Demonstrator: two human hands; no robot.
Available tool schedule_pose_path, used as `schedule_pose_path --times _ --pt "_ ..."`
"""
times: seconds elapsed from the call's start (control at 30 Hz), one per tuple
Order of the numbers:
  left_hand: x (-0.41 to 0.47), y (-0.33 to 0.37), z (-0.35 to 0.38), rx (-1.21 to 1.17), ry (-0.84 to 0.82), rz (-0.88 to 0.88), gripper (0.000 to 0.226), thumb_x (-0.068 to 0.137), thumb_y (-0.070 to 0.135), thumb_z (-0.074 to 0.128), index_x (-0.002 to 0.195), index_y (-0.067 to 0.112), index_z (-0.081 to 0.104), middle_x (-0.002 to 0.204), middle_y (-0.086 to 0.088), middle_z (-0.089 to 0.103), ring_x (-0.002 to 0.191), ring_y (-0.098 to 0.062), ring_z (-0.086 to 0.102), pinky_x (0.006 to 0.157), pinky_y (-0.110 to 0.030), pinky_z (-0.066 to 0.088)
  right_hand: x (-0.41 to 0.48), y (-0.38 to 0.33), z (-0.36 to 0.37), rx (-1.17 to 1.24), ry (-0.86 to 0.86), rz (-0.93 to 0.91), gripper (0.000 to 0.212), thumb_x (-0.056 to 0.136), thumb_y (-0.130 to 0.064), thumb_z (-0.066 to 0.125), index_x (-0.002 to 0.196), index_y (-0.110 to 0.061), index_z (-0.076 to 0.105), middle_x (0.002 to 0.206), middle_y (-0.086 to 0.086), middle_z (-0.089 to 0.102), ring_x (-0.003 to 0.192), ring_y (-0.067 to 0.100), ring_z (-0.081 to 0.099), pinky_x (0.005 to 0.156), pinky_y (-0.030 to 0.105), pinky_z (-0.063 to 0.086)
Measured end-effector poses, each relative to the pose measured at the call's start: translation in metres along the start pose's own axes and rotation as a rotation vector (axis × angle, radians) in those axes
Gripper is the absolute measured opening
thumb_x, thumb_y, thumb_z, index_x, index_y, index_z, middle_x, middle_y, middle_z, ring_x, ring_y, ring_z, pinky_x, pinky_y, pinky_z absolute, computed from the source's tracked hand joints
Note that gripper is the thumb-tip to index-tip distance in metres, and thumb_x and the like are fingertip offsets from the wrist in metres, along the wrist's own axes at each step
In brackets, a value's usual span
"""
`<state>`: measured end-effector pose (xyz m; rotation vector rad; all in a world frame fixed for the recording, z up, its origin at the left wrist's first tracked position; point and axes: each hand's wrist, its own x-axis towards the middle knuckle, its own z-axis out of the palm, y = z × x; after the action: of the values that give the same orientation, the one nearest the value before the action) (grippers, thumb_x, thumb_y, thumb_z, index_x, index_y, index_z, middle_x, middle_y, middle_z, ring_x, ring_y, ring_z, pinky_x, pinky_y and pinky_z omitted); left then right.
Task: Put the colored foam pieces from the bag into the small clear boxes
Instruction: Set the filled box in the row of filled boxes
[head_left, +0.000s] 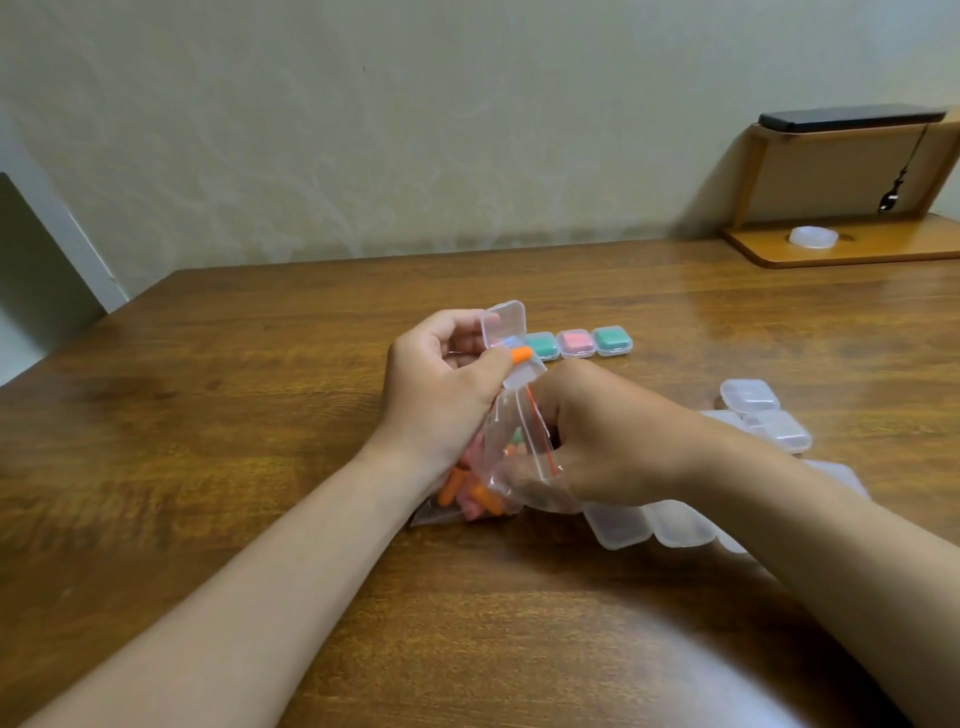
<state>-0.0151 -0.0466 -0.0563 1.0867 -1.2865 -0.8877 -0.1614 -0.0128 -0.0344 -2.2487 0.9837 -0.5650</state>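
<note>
Both close for a short hop, probably: left grip (441, 379) pinches orange foam piece (521, 355) at the clear box (503, 321), right grip (597, 436) pinches the bag (493, 470) open.

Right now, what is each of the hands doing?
Left hand: holds an open clear box and an orange foam piece.
Right hand: grips the zip bag.

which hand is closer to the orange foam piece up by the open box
Left. The left hand holds the orange foam piece at its thumb tip; the right hand sits just below it, gripping the bag.
</note>
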Motion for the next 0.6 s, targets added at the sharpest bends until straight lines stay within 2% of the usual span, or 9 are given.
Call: schedule_pose_path --times 0.07,0.13,0.27,0.33,0.4,0.53,0.6 --pt "0.0003 0.0003 0.0004 0.005 0.000 -0.005 0.026 0.078 0.000 0.081 0.096 0.017 0.072 0.088 0.001 0.072 0.077 -0.003 0.067 0.067 -0.020 0.055 0.0016 0.0052 0.0018 -0.058 0.015 0.028 0.011 0.084 -0.025 0.075 0.075 -0.019 0.073 0.067 -0.001 0.070 0.059 0.014 0.064 0.057 0.034 0.055" --pt "0.0006 0.0003 0.0006 0.009 0.003 -0.005 0.027 0.077 0.001 0.083 0.098 0.015 0.073 0.088 0.001 0.072 0.077 -0.003 0.068 0.067 -0.020 0.055 0.0027 0.0072 0.0025 -0.087 0.022 0.041 0.017 0.083 -0.031 0.076 0.079 -0.015 0.074 0.069 0.001 0.071 0.063 0.017 0.066 0.060 0.040 0.055" --pt "0.0003 0.0005 0.0007 0.013 0.006 -0.018 0.027 0.077 0.002 0.083 0.096 0.018 0.073 0.090 0.000 0.073 0.080 -0.007 0.070 0.069 -0.028 0.058 0.0019 0.0031 0.0029 -0.085 0.008 0.016 0.018 0.085 -0.021 0.072 0.071 -0.010 0.069 0.061 -0.002 0.065 0.056 0.015 0.060 0.055 0.036 0.052" --pt "-0.0003 0.0008 0.0006 0.019 0.007 -0.019 0.027 0.077 0.002 0.083 0.096 0.019 0.072 0.091 0.000 0.073 0.082 -0.009 0.071 0.070 -0.030 0.060 0.0027 0.0044 0.0052 -0.104 0.017 -0.006 0.023 0.084 -0.018 0.069 0.065 -0.007 0.063 0.058 0.001 0.062 0.053 0.017 0.056 0.054 0.039 0.050" --pt "-0.0012 0.0015 0.0007 0.018 0.008 -0.021 0.026 0.078 0.002 0.081 0.096 0.019 0.072 0.091 0.000 0.073 0.084 -0.012 0.071 0.073 -0.032 0.061 0.0041 0.0063 0.0074 -0.142 0.037 0.006 0.027 0.083 -0.020 0.069 0.062 -0.007 0.060 0.056 0.005 0.059 0.052 0.022 0.053 0.053 0.042 0.048" --pt "-0.0028 0.0020 0.0014 0.013 0.008 -0.019 0.025 0.080 0.001 0.078 0.094 0.020 0.071 0.092 -0.001 0.073 0.088 -0.018 0.073 0.069 -0.030 0.060 0.0042 0.0031 0.0089 -0.177 0.040 -0.002 0.031 0.085 -0.029 0.071 0.058 -0.018 0.058 0.053 -0.003 0.055 0.051 0.016 0.050 0.049 0.032 0.044" --pt "-0.0030 0.0019 0.0015 0.017 0.012 -0.006 0.026 0.081 0.000 0.077 0.092 0.022 0.070 0.092 -0.001 0.073 0.088 -0.019 0.073 0.067 -0.028 0.059 0.0040 0.0009 0.0076 -0.175 0.040 -0.012 0.032 0.085 -0.029 0.071 0.057 -0.019 0.058 0.053 -0.004 0.054 0.051 0.015 0.050 0.048 0.031 0.043"
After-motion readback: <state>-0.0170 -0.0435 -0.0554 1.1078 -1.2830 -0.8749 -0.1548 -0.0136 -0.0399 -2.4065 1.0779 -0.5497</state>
